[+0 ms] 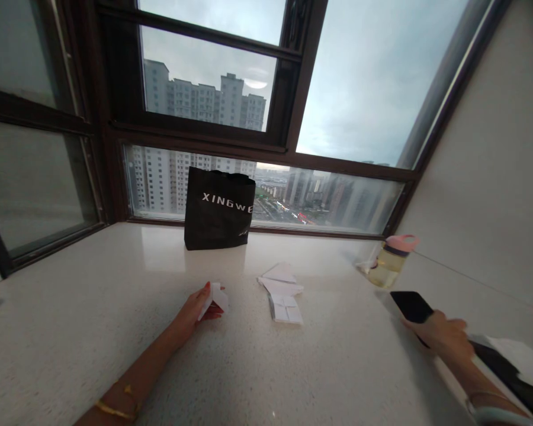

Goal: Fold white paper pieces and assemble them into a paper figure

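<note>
A folded paper is held in the left hand, with other folded sheets set to its right.
The sheets are laid in a near-vertical line just below mid-frame on the surface, closer to the left hand than the right hand. The left fingers are curled around the paper; at lower right, a phone, slanted down rightward, is gripped by the right fingers.

Both arms reach forward, well apart, the left hand with bent fingers, the right hand back upward.
</note>
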The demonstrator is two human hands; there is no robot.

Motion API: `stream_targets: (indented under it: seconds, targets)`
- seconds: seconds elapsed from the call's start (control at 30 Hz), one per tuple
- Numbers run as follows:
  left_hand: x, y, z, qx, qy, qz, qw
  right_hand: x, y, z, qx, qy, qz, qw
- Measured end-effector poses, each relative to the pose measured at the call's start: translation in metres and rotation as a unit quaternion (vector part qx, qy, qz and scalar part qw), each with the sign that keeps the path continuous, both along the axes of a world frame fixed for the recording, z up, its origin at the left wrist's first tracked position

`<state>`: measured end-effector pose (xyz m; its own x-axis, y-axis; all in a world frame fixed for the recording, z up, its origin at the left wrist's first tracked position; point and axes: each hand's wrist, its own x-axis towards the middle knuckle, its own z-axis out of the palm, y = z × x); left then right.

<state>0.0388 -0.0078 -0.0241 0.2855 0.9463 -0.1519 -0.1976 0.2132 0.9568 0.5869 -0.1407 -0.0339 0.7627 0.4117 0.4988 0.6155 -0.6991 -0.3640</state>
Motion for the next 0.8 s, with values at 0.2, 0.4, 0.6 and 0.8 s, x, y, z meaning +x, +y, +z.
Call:
stream_targets:
  seconds: [0.2, 0.4, 0.6, 0.8]
  targets:
    - [0.0, -0.001, 0.003, -0.012, -0.002, 0.004, 1.0, -0.055, 0.005, 0.017, -0.024, -0.084, 0.078, 0.993]
    - [0.0, -0.004, 0.006, -0.009, 0.004, 0.005, 1.0, -0.094, 0.007, 0.029, 0.017, -0.093, 0.107, 0.99]
    - [0.001, -0.001, 0.006, -0.032, 0.016, 0.014, 0.999, -0.114, 0.006, 0.038, 0.025, -0.085, 0.113, 0.99]
    - [0.0, 0.001, 0.002, -0.018, 0.002, 0.003, 1.0, -0.095, 0.006, 0.033, 0.002, -0.051, 0.103, 0.993]
